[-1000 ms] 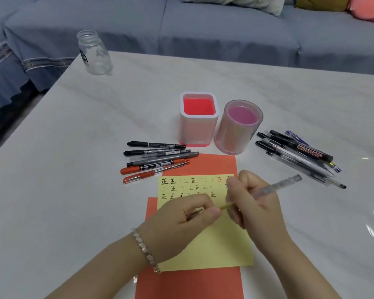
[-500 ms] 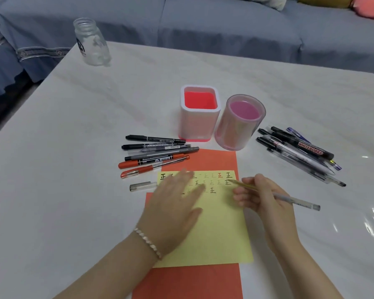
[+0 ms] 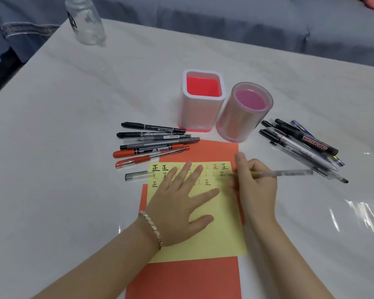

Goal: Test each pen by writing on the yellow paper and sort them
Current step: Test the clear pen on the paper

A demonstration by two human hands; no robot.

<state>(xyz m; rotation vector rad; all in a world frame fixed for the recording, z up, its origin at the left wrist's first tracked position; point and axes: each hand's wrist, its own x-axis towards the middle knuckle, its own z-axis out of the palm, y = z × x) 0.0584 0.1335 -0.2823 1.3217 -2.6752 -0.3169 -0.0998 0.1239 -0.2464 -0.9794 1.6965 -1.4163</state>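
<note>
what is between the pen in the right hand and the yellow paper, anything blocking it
Nothing visible. The clear pen in the right hand has its bare tip at the yellow paper, at the right end of the second row of marks. The left hand lies flat on the paper further left, clear of the tip.

The white marbled worktop [image 3: 73, 147] carries an orange sheet [image 3: 181, 277] at its near edge. Behind the sheet stand a square holder [image 3: 200, 117] and a round holder [image 3: 240, 124], side by side. A row of pens [image 3: 153, 143] lies to the left, with a pen cap [image 3: 138, 175] just below it. A heap of pens [image 3: 300, 145] lies to the right, and a glass jar [image 3: 86, 24] stands at the far left corner.
</note>
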